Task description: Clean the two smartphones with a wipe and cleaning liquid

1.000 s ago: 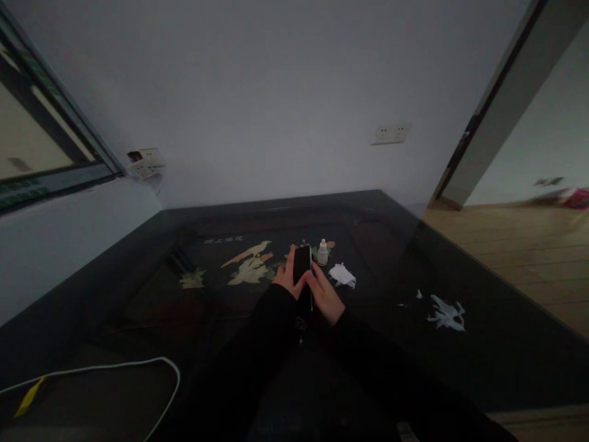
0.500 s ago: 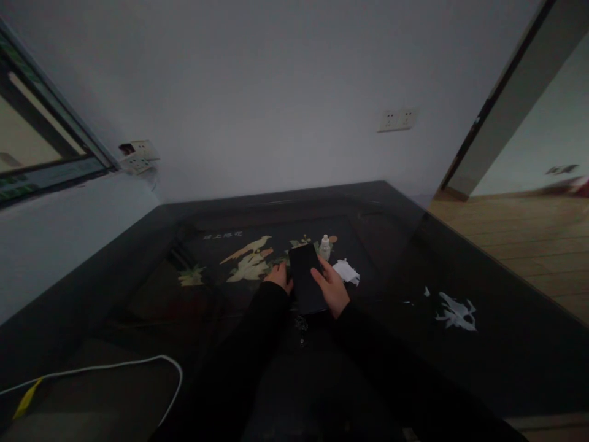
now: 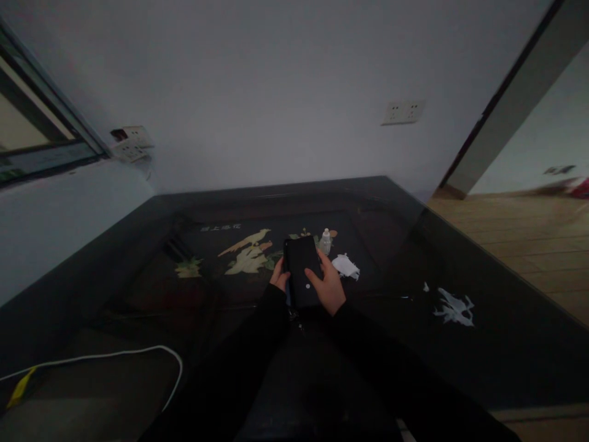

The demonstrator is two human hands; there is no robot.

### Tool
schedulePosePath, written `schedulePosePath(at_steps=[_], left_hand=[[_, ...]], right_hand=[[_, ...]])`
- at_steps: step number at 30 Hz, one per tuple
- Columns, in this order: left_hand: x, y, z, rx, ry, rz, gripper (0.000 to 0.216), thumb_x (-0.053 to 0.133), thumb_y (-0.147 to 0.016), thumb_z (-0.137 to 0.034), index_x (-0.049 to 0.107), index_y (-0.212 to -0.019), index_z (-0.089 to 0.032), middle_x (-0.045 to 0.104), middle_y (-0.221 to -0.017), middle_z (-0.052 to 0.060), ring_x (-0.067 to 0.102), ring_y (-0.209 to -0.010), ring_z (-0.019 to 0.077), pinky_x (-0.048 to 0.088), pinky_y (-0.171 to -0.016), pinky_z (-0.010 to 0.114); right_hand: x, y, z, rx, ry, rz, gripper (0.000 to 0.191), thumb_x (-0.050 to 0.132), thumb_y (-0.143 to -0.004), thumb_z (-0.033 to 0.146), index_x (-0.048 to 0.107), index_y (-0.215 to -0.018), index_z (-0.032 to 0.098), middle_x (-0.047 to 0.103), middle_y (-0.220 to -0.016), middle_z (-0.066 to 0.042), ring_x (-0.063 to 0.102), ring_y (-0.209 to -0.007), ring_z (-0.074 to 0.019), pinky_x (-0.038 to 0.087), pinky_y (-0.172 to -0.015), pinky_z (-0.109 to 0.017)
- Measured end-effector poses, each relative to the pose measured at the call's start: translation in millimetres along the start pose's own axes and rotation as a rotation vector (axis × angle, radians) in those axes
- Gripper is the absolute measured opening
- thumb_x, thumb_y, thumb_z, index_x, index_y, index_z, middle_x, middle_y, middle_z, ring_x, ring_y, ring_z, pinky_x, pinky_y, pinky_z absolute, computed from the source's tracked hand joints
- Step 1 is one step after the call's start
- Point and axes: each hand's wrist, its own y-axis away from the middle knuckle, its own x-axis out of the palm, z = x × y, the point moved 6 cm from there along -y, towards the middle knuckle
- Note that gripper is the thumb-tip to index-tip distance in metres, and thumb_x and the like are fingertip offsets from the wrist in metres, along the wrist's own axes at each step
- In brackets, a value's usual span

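A dark smartphone (image 3: 300, 261) is held upright between my two hands, its screen dark except for a small round white spot low down. My left hand (image 3: 280, 276) is closed around its left edge. On the other side, my right hand (image 3: 329, 285) grips the right edge, with the thumb over the front. A thin strap or chain (image 3: 294, 316) dangles from the lower left corner of the phone. Just beyond my right hand stand a small clear bottle with a white cap (image 3: 324, 243) and a crumpled white tissue (image 3: 346, 266).
The dark glossy table (image 3: 391, 344) carries a bird-and-flower picture (image 3: 248, 258). Torn white scraps (image 3: 454, 307) lie on the right. A white cable (image 3: 115, 354) with a yellow tag (image 3: 21, 388) curves at lower left. Wall sockets (image 3: 403, 113) are behind the table.
The phone has turned slightly, and a white spot now shows on its front. My left fingers have come closer around its left edge. The view has shifted a little.
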Motion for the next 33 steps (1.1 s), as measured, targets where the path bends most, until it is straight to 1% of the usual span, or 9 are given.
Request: schedulePosePath(at_steps=[4, 9, 14, 18, 22, 25, 27, 30, 33], left_hand=[[13, 11, 0, 0.002, 0.175, -0.011, 0.057, 0.054, -0.071, -0.029, 0.043, -0.126, -0.018, 0.058, -0.118, 0.006, 0.055, -0.105, 0.0206, 0.044, -0.088, 0.031], [24, 19, 3, -0.038, 0.432, 0.013, 0.074, 0.062, -0.067, -0.04, 0.035, -0.131, -0.017, 0.052, -0.125, 0.009, 0.053, -0.108, 0.0233, 0.043, -0.091, 0.033], [29, 24, 6, -0.035, 0.408, 0.043, 0.082, 0.061, -0.068, -0.044, 0.024, -0.136, -0.015, 0.047, -0.13, 0.011, 0.05, -0.112, 0.0237, 0.042, -0.093, 0.034], [30, 26, 4, -0.004, 0.323, 0.067, 0.084, 0.057, -0.07, -0.049, 0.018, -0.137, -0.02, 0.044, -0.132, 0.009, 0.048, -0.115, 0.0215, 0.04, -0.096, 0.032], [27, 28, -6, 0.062, 0.261, 0.035, 0.079, 0.059, -0.07, -0.047, 0.024, -0.135, -0.019, 0.038, -0.137, 0.008, 0.039, -0.122, 0.0208, 0.032, -0.102, 0.031], [28, 31, -13, 0.046, 0.314, 0.048, 0.079, 0.059, -0.069, -0.048, 0.026, -0.133, -0.017, 0.04, -0.135, 0.011, 0.042, -0.12, 0.0224, 0.033, -0.101, 0.034], [28, 31, -14, 0.017, 0.328, 0.046, 0.084, 0.064, -0.062, -0.05, 0.029, -0.131, -0.016, 0.043, -0.132, 0.012, 0.045, -0.117, 0.0244, 0.034, -0.1, 0.036], [24, 33, -17, 0.002, 0.332, 0.001, 0.089, 0.071, -0.053, -0.048, 0.035, -0.127, -0.014, 0.048, -0.128, 0.014, 0.046, -0.115, 0.0264, 0.036, -0.098, 0.037], [25, 33, -22, -0.045, 0.392, 0.095, 0.078, 0.069, -0.06, -0.046, 0.04, -0.123, -0.012, 0.056, -0.118, 0.015, 0.054, -0.106, 0.027, 0.042, -0.09, 0.038]], right_hand=[[1, 2, 0, 0.014, -0.021, -0.017, 0.061, 0.055, -0.073, 0.024, 0.036, -0.13, 0.018, 0.046, -0.13, -0.009, 0.043, -0.119, -0.0226, 0.037, -0.098, -0.042], [0, 3, 0, 0.028, -0.02, -0.021, 0.061, 0.055, -0.073, 0.025, 0.035, -0.13, 0.016, 0.044, -0.131, -0.011, 0.043, -0.119, -0.0234, 0.038, -0.097, -0.043], [0, 5, -6, 0.031, 0.072, -0.03, 0.064, 0.054, -0.073, 0.025, 0.033, -0.132, 0.015, 0.041, -0.134, -0.011, 0.039, -0.122, -0.0238, 0.031, -0.101, -0.044], [5, 7, 0, 0.017, 0.173, 0.015, 0.065, 0.051, -0.075, 0.022, 0.026, -0.136, 0.02, 0.037, -0.137, -0.007, 0.035, -0.125, -0.0235, 0.027, -0.103, -0.044], [12, 11, 26, -0.147, 0.371, 0.044, 0.068, 0.045, -0.08, 0.021, 0.012, -0.14, 0.02, 0.027, -0.142, -0.008, 0.028, -0.128, -0.0246, 0.023, -0.104, -0.047], [16, 16, 43, -0.293, 0.549, 0.039, 0.066, 0.043, -0.083, 0.023, 0.01, -0.14, 0.019, 0.014, -0.146, -0.007, 0.013, -0.133, -0.0244, 0.015, -0.107, -0.047], [20, 18, 47, -0.328, 0.583, 0.077, 0.065, 0.042, -0.084, 0.026, 0.01, -0.14, 0.02, 0.007, -0.147, -0.005, 0.002, -0.134, -0.0235, 0.01, -0.108, -0.048], [19, 14, 44, -0.301, 0.473, 0.122, 0.067, 0.044, -0.084, 0.03, 0.01, -0.14, 0.02, 0.005, -0.147, -0.005, -0.003, -0.134, -0.0224, 0.007, -0.107, -0.049], [5, 5, 31, -0.104, 0.138, 0.104, 0.071, 0.05, -0.08, 0.035, 0.013, -0.139, 0.021, 0.019, -0.145, -0.009, 0.013, -0.133, -0.0222, 0.018, -0.106, -0.047]])
